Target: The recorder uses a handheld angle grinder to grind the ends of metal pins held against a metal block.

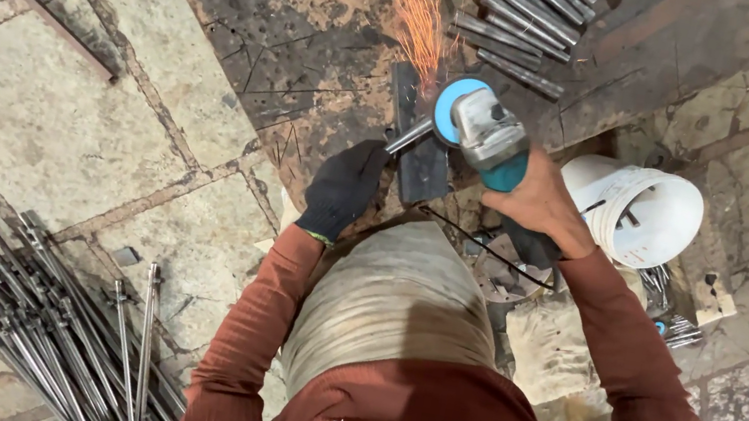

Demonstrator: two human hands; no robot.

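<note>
Orange sparks [419, 5] spray toward the top centre from the grinder [486, 138]. Right hand [538, 202], bare, wrapped tight around the grinder's rear body, centre right. Left hand [343, 187], black glove, closed on a thin rod [409, 135] at centre, its tip at the blue disc [445, 111]. Dark block [420, 152] beneath. White bucket [642, 215] right. Rod pile [52, 319] lower left.

One grinder [486, 136], one bucket [643, 213], one glove [343, 185], two rod piles: left [52, 319], top [528, 18]; rods too many to count.
</note>
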